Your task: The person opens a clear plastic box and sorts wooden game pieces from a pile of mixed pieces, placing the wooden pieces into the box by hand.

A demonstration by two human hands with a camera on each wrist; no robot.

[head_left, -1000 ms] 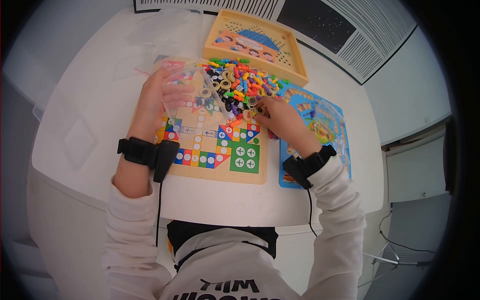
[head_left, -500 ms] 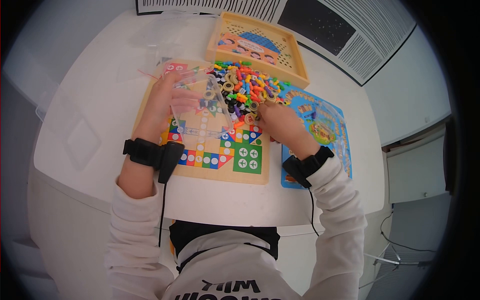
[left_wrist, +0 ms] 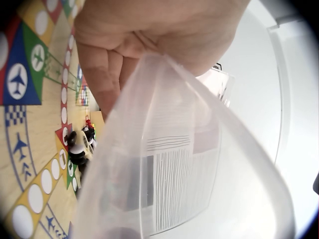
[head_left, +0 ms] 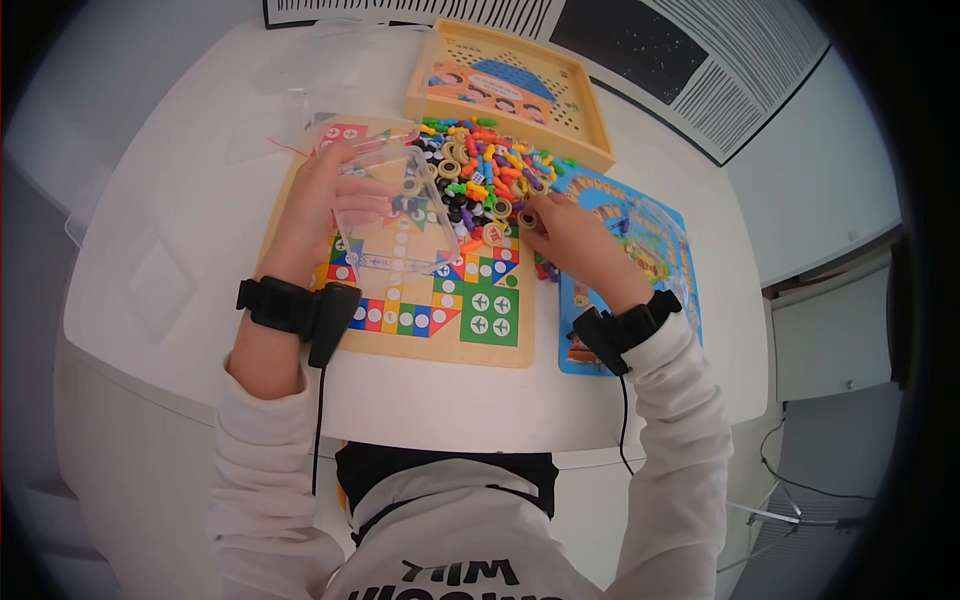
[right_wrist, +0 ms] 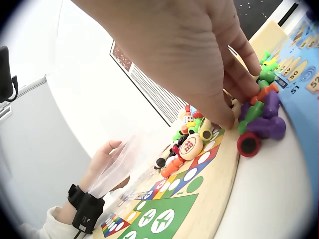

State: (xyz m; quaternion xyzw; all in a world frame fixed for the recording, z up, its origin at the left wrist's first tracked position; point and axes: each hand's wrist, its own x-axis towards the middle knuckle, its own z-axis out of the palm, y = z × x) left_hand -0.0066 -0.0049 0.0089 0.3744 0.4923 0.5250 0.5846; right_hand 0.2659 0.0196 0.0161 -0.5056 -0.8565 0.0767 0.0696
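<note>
My left hand (head_left: 335, 195) grips a clear plastic box (head_left: 400, 262), tilted over the left part of a flying-chess board (head_left: 400, 345). Its fingers show through the see-through wall. In the left wrist view the box (left_wrist: 164, 99) rises against the palm. At the right edge of a heap of game pieces (head_left: 480, 165), my right hand (head_left: 580, 240) pinches a round wooden chess piece (head_left: 528, 218) between thumb and fingers; the hand hides part of it in the right wrist view. Another wooden disc (right_wrist: 190, 148) with a red character lies close by on the board.
A wooden tray (head_left: 598, 135) with a picture card stands behind the heap. Under the right forearm lies a blue game board (head_left: 580, 300), with purple pegs (right_wrist: 269, 119) and other loose pegs beside it. Another clear container (head_left: 345, 60) stands at the back left.
The right hand stays at the heap's right edge, its fingers shifting among the pieces, and a wooden disc now shows at its fingertips. The left hand keeps the box tilted, nearly unmoved.
</note>
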